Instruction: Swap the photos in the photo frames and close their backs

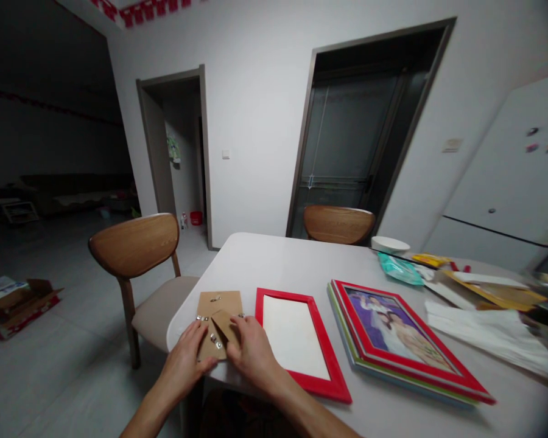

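A brown frame backing board (219,305) with small metal clips and a fold-out stand lies at the table's near left corner. My left hand (186,360) rests on its near left edge, fingers bent on the board by a clip. My right hand (252,351) presses on its right side, fingertips at the stand flap. Just right of the board lies an empty red picture frame (301,338), face down or without a picture.
A stack of frames (406,344) with a red one holding a photo on top lies further right. Papers, a wipes pack (399,268) and a white bowl (389,244) crowd the table's far right. Two wooden chairs (137,249) stand at the table. A cardboard box sits on the floor at left.
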Tool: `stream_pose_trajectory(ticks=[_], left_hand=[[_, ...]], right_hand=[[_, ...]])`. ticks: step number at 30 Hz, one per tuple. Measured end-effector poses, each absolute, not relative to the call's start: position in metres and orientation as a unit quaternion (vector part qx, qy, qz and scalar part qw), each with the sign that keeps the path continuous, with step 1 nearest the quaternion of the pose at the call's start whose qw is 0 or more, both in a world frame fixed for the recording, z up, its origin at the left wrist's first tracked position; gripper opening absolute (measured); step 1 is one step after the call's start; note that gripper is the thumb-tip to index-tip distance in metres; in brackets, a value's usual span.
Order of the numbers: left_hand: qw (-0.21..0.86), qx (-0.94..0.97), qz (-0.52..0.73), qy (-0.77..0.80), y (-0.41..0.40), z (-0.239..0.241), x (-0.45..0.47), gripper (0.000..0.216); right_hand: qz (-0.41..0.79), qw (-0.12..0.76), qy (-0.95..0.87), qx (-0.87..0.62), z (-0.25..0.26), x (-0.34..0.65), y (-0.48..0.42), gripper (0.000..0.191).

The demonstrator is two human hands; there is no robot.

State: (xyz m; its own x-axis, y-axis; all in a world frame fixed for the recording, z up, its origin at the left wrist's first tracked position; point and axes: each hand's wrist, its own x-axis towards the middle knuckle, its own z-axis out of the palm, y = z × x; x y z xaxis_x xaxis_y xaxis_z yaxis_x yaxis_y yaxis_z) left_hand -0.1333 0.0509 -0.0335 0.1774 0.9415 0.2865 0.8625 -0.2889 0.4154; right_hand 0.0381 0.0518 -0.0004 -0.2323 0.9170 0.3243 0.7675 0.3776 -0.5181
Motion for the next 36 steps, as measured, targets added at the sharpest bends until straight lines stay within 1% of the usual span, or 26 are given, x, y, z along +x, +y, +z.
stream_pose_trajectory(ticks=[2,4,8,11,15,18,22,25,30,36], left_hand=[[0.047,0.774,0.274,0.569,0.051,-0.028,-0.133,0.054],[0.018,0.784,0.303,0.541,0.05,-0.016,-0.127,0.055],[0.014,0.798,0.328,0.505,0.045,0.011,-0.098,0.06],[0.05,0.816,0.323,0.477,0.043,0.013,-0.065,0.062],[0.128,0.835,0.288,0.451,0.042,-0.002,-0.027,0.069],[0.157,0.842,0.258,0.447,0.041,-0.009,-0.01,0.064],[0.157,0.842,0.221,0.466,0.04,-0.006,-0.005,0.047],[0.155,0.85,0.199,0.463,0.041,-0.005,-0.007,0.039],[0.163,0.857,0.187,0.452,0.039,-0.009,-0.008,0.038],[0.169,0.864,0.23,0.415,0.032,-0.013,-0.01,0.034]], right_hand=[[0.154,0.353,-0.767,-0.513,0.01,0.045,0.049,0.043],[0.161,0.391,-0.763,-0.488,0.024,0.055,0.044,0.039],[0.145,0.417,-0.75,-0.492,0.046,0.089,0.035,0.031],[0.13,0.391,-0.74,-0.531,0.045,0.124,0.03,0.029],[0.114,0.32,-0.723,-0.602,0.028,0.165,0.025,0.029],[0.117,0.28,-0.715,-0.63,0.016,0.181,0.024,0.031],[0.108,0.285,-0.712,-0.633,0.0,0.185,0.025,0.032],[0.094,0.288,-0.719,-0.625,-0.011,0.183,0.022,0.033],[0.052,0.269,-0.724,-0.633,-0.017,0.18,0.015,0.033],[0.012,0.258,-0.734,-0.628,-0.02,0.171,0.022,0.031]])
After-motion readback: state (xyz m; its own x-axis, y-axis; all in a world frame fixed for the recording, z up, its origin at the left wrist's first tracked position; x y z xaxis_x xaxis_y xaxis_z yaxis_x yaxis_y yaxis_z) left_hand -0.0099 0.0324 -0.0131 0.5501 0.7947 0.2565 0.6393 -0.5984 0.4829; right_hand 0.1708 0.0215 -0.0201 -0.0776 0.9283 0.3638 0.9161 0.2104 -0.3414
